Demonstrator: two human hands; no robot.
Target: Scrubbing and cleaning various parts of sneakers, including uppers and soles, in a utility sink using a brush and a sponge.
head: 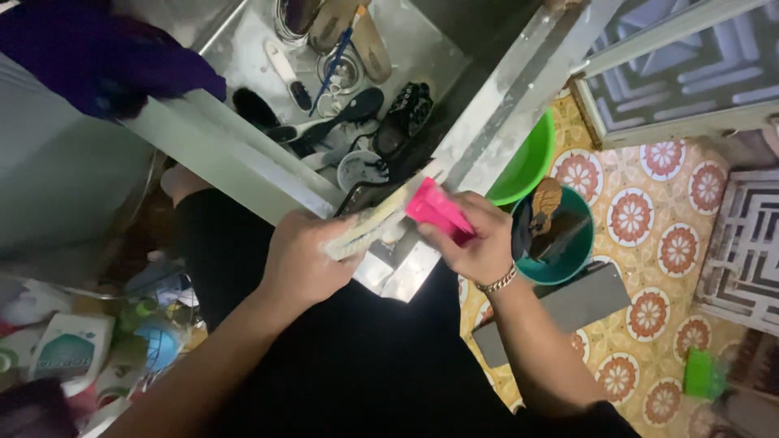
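The left hand (304, 258) was closed around a long pale thing (381, 217), maybe a shoe sole, but it was too blurry to tell, and held it over the corner of the metal sink (479, 130). The right hand (477, 235) was just beside it and gripped a pink brush (436, 209) that touched the pale thing. Past both hands, shoes (406, 118) and brushes lay in the sink, and a teal bucket (568, 259) stood on the floor right of the right hand.

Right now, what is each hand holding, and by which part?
The right hand grips a pink block-shaped thing by its near end. The left hand clasps a pale flat object by its near end.
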